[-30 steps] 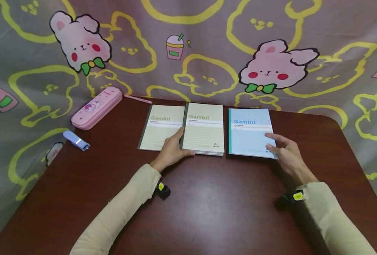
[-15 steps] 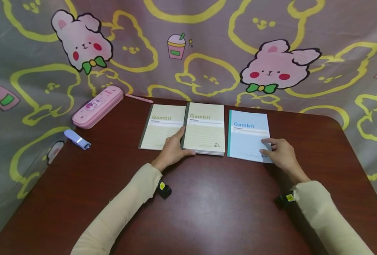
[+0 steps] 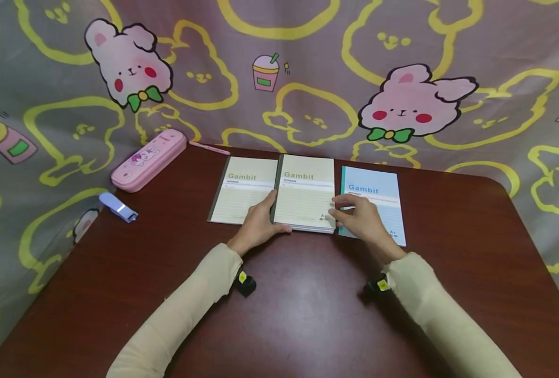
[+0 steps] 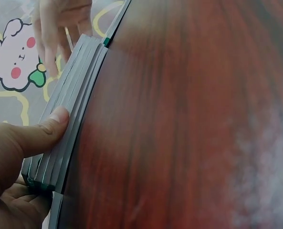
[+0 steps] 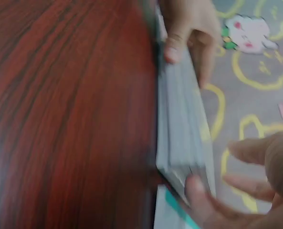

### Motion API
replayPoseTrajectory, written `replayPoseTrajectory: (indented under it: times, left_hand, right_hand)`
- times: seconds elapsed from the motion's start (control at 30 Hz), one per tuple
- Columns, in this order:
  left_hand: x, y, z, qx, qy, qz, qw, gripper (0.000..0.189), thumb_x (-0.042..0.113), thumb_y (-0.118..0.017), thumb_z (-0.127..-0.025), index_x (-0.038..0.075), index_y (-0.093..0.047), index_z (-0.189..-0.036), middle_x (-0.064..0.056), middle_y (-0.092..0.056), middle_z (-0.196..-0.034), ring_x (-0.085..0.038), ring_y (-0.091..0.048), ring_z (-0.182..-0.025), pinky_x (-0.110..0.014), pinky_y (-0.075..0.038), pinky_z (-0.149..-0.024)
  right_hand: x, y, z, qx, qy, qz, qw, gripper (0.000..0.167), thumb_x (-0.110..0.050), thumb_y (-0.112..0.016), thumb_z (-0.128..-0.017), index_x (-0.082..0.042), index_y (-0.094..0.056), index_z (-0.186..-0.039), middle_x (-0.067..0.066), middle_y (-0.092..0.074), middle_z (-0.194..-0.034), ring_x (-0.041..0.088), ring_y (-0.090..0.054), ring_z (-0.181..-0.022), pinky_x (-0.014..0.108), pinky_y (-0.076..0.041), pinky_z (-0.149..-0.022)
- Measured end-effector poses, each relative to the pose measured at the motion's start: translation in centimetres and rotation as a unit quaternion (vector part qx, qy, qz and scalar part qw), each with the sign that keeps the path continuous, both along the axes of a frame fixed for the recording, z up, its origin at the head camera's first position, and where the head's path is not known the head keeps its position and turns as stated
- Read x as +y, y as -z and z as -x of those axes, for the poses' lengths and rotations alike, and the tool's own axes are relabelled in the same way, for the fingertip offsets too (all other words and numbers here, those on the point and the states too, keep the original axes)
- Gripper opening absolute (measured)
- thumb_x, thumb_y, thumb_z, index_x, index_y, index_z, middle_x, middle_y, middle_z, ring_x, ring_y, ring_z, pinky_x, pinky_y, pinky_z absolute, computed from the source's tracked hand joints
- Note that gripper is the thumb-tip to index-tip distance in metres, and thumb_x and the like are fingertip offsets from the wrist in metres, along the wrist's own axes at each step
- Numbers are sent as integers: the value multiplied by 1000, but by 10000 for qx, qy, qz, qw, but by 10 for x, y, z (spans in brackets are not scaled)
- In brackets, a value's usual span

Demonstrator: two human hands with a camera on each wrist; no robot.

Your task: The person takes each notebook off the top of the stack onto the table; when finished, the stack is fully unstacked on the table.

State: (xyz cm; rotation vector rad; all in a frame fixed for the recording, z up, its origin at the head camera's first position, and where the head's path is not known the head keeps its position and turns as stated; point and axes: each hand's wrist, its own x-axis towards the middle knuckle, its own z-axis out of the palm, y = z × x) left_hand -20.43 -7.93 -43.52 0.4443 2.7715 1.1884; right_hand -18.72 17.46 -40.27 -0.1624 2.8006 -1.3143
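A stack of cream "Gambit" notebooks (image 3: 303,197) lies in the middle of the table's far side. My left hand (image 3: 258,220) holds its near left corner: the thumb (image 4: 55,126) presses the page edges, the fingers lie along the dark spine. At the stack's right edge is my right hand (image 3: 366,223), fingers apart; in the right wrist view one digit (image 5: 196,188) is at the stack's corner, contact unclear from blur. Partly under that hand lies a light blue notebook (image 3: 371,178) with a teal spine. Left of the stack lies another cream notebook (image 3: 246,189), partly covered by my left hand.
A pink pencil case (image 3: 149,160) stands at the far left of the brown table (image 3: 298,294). Beside it lie a pink pen (image 3: 209,147) and a small lilac clip-like object (image 3: 118,206). A patterned curtain (image 3: 308,63) hangs behind the table.
My right hand has let go of the blue notebook and moved left to the stack's right edge. The blue notebook has shifted slightly toward me. My left hand stays on the stack.
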Motion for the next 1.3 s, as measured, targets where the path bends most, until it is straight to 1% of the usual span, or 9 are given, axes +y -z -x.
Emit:
replayPoseTrajectory:
  times: [0.2,0.3,0.47,0.53,0.6,0.77,1.0,1.23,1.3]
  left_hand:
    - [2,0,-1,-42,39,-16,10000,109,29,-87,-71,1,-20,-153,-18,-30,-155,-29,-34,-142,-40,-35,-113]
    - [2,0,0,-45,66,-16,10000,109,29,-86,-72,1,-19,-153,-18,-29,-156,-29,-34,-142,-40,-35,-113]
    - [2,0,0,-31,38,76,10000,104,29,-84,-73,1,-24,-152,-19,-26,-157,-29,-29,-145,-40,-32,-115]
    - [2,0,1,-43,83,159,9998,102,30,-84,-74,1,-25,-152,-20,-24,-158,-29,-27,-145,-40,-31,-116]
    - [2,0,1,-50,117,162,9998,102,31,-84,-74,1,-24,-152,-20,-23,-158,-29,-27,-145,-39,-31,-116]
    - [3,0,3,60,62,101,9999,102,31,-85,-72,2,-27,-151,-20,-26,-157,-29,-30,-144,-40,-35,-114]
    - [3,-1,3,14,73,114,9999,104,32,-86,-72,1,-26,-151,-20,-26,-157,-29,-31,-143,-40,-36,-113]
    - [2,-1,3,73,26,-75,9999,105,28,-87,-71,3,-26,-152,-19,-31,-155,-32,-50,-131,-41,-46,-103]
    - [0,-1,3,62,-6,-35,10000,105,29,-87,-71,2,-25,-152,-19,-30,-156,-32,-50,-130,-40,-47,-102]
  right_hand:
    - [-21,8,5,612,203,-851,9943,44,-24,-76,-84,4,-63,-116,23,-68,-99,25,-62,-68,40,-52,-71]
    - [-19,9,7,505,359,-824,9947,43,-20,-76,-84,3,-61,-118,24,-68,-97,24,-61,-64,39,-51,-67]
    - [-13,6,12,91,458,-636,9969,40,-20,-73,-87,-1,-61,-119,22,-69,-92,24,-64,-70,29,-47,-58]
    - [-11,4,15,-178,497,-365,9979,36,-21,-70,-89,-3,-61,-120,19,-67,-92,21,-61,-68,27,-46,-55]
    - [-9,3,18,-572,504,313,9966,33,-17,-66,-92,-2,-61,-121,17,-60,-94,18,-57,-68,27,-50,-56]
    - [-10,2,25,-1382,631,1801,9718,33,-7,-60,-94,1,-57,-126,12,-47,-103,11,-57,-70,25,-57,-62]
    - [-10,3,23,-1269,1138,2344,9571,33,0,-57,-94,-2,-60,-126,10,-51,-109,9,-59,-71,31,-60,-63]
    - [-2,-12,9,-859,1058,2488,9589,32,-4,-54,-97,-5,-59,-128,7,-53,-108,7,-62,-72,25,-56,-60]
    - [3,-17,4,-814,1013,2556,9580,32,-5,-53,-97,-4,-57,-129,8,-53,-107,8,-65,-76,26,-58,-61]
